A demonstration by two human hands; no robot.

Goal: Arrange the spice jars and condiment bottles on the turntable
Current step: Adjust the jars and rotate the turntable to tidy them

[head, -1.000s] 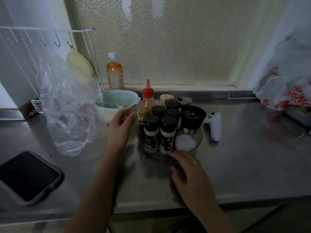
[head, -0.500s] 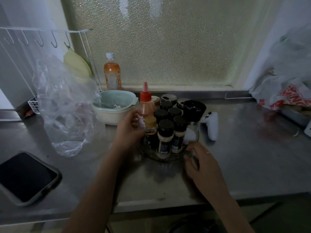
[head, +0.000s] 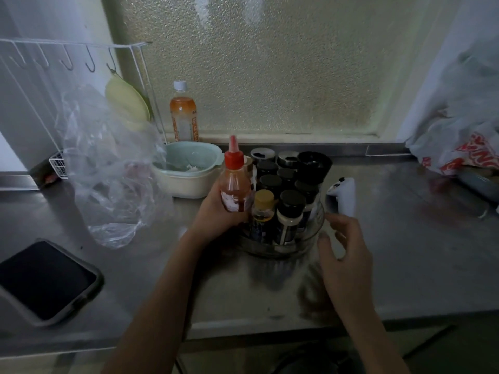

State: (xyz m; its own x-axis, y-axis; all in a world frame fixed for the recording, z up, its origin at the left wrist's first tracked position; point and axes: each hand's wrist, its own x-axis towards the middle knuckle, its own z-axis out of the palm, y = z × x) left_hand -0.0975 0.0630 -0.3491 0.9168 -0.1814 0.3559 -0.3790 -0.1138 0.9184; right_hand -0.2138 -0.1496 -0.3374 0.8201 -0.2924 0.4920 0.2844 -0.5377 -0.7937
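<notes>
A clear round turntable (head: 314,233) stands mid-counter, packed with several black-capped spice jars (head: 290,211), a yellow-capped jar (head: 263,209) and a black grinder (head: 313,166). At its left edge my left hand (head: 216,211) grips a red-capped orange sauce bottle (head: 234,182), held upright just above the rim. My right hand (head: 343,247) hovers by the turntable's right rim, fingers spread, holding nothing.
A pale green bowl (head: 189,168) sits left of the turntable, with a crumpled clear plastic bag (head: 108,168) and a wire rack (head: 67,63) beyond. An orange drink bottle (head: 183,114) stands by the window. White controller (head: 341,195) right; tablet (head: 46,279) front left; printed bag (head: 464,147) far right.
My left hand closed on the sauce bottle and lifted it at the turntable's left side. The turntable turned, bringing the yellow-capped jar forward. My right hand slid along the rim to the right.
</notes>
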